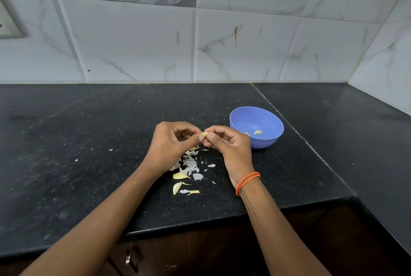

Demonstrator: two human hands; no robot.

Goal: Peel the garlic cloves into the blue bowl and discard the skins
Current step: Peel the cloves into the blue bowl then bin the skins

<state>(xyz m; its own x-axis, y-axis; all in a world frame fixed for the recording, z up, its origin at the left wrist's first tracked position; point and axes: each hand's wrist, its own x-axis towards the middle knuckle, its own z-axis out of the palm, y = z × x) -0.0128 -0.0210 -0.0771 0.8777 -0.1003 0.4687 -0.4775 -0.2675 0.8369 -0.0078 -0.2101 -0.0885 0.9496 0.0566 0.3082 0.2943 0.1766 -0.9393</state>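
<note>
Evidently both hands, left hand and right hand, are pinching a small, light, firm, slippery pale-yellow garlic clove by its ends, beside the round blue plastic bowl, above the papery white skins.

bowl: smooth matt plastic; counter: speckled polished stone; skins: papery

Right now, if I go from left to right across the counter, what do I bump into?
Left hand → garlic clove pinched between both hands → right hand → blue bowl with peeled cloves inside.
</note>
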